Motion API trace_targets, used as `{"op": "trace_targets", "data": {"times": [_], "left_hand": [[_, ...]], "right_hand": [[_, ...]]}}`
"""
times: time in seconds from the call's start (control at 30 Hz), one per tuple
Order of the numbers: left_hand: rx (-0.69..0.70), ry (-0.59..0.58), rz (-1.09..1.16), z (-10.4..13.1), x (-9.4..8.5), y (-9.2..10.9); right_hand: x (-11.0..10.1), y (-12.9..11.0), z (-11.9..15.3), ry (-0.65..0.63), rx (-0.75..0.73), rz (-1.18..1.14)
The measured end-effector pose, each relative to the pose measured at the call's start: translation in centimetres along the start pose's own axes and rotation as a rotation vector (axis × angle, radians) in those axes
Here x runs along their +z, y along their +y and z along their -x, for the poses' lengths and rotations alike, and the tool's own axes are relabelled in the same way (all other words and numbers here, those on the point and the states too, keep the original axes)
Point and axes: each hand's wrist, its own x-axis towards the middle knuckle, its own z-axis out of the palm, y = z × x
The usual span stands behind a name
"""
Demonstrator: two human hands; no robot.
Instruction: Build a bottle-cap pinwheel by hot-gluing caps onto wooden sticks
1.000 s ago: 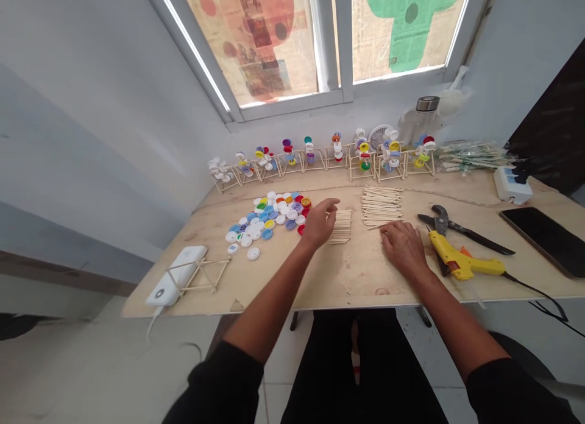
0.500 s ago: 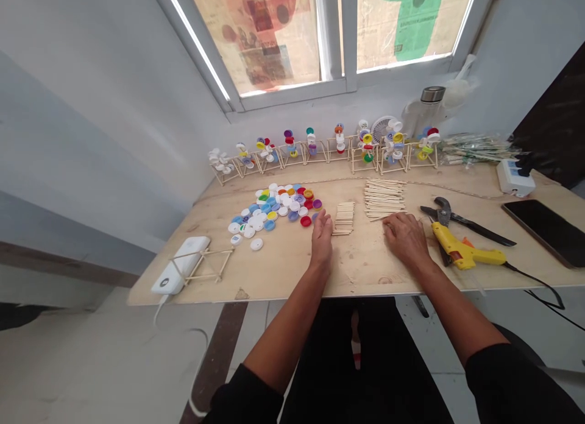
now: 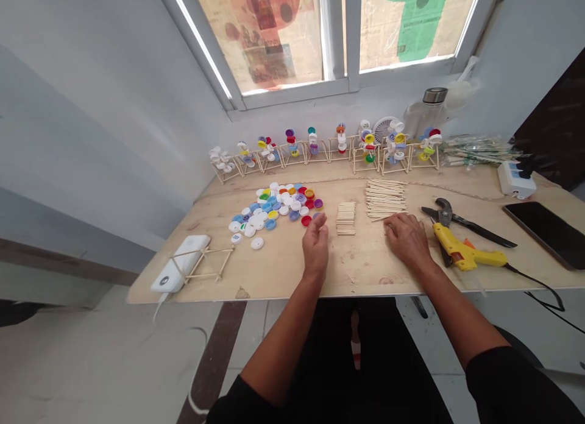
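Note:
My left hand (image 3: 315, 247) is on its edge over the table, fingers extended and nothing in it. It stands between the pile of coloured bottle caps (image 3: 269, 211) and a small neat stack of short wooden sticks (image 3: 346, 219), apart from the stack. My right hand (image 3: 406, 238) rests palm down on the wood, fingers loosely bent and nothing seen in them. Its fingertips are at the lower edge of a bundle of longer wooden sticks (image 3: 386, 198). Beside that hand lie a yellow glue gun (image 3: 464, 247) and black-handled cutters (image 3: 470, 223).
Several stick frames with bottle-cap wheels (image 3: 292, 150) line the back of the table. A stick frame (image 3: 205, 262) leans over a white power bank (image 3: 180, 265) at left. A phone (image 3: 548, 232), a power adapter (image 3: 516, 177) and bagged sticks (image 3: 479, 150) are at right.
My left hand has moved slightly left, away from the short-stick stack, and its fingers show more spread. My right hand has stayed by the longer sticks.

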Motion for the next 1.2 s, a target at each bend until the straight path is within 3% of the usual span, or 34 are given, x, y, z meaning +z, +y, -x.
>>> {"op": "trace_targets", "data": {"times": [0.13,0.33,0.43,0.53,0.57,0.63,0.7,0.8,0.87,0.97,1.03,1.1,1.17,1.2], "left_hand": [[0.276,-0.118,-0.471,0.6,-3.0,-1.1],[0.395,-0.321,-0.864,1.2,-3.3,-1.5],[0.432,-0.44,-0.845,3.5,-4.0,-0.2],[0.443,-0.718,-0.594,6.6,-5.6,1.0],[0.413,-0.755,-0.509,7.3,-6.1,1.2],[0.393,-0.622,-0.423,7.6,-6.8,1.3],[0.395,-0.424,-0.518,6.7,-6.9,0.7],[0.383,-0.318,-0.869,4.9,-6.2,-0.5],[0.403,-0.344,-1.024,4.8,-5.0,-1.2],[0.476,-0.435,-1.088,7.1,-2.2,-1.3],[0.542,-0.555,-1.046,9.7,-0.1,-0.5],[0.683,-0.781,-0.922,12.3,1.9,0.9],[0.848,-1.029,-0.74,14.1,3.1,2.3],[0.873,-1.072,-0.679,14.4,3.2,2.8]], "right_hand": [[0.0,0.0,0.0,-0.001,-0.003,0.001],[-0.3,-0.1,0.0,-0.008,-0.007,0.007],[-0.4,-0.2,0.0,-0.005,-0.007,0.01],[-0.3,-0.2,0.0,-0.004,-0.002,0.007],[-0.3,-0.1,0.0,-0.004,0.001,0.0],[-0.2,-0.1,0.0,-0.003,0.008,-0.019],[-0.3,-0.2,0.0,-0.005,0.016,-0.04],[-0.3,-0.3,0.0,-0.008,0.03,-0.071],[-0.4,-0.4,0.1,-0.006,0.044,-0.106],[-0.7,-0.3,-0.1,0.005,0.074,-0.181],[-1.4,-0.1,-0.1,0.016,0.095,-0.242],[-2.6,-0.1,0.0,0.03,0.108,-0.298],[-4.1,-0.3,0.6,0.047,0.109,-0.338],[-4.9,-0.5,1.0,0.054,0.108,-0.363]]}}
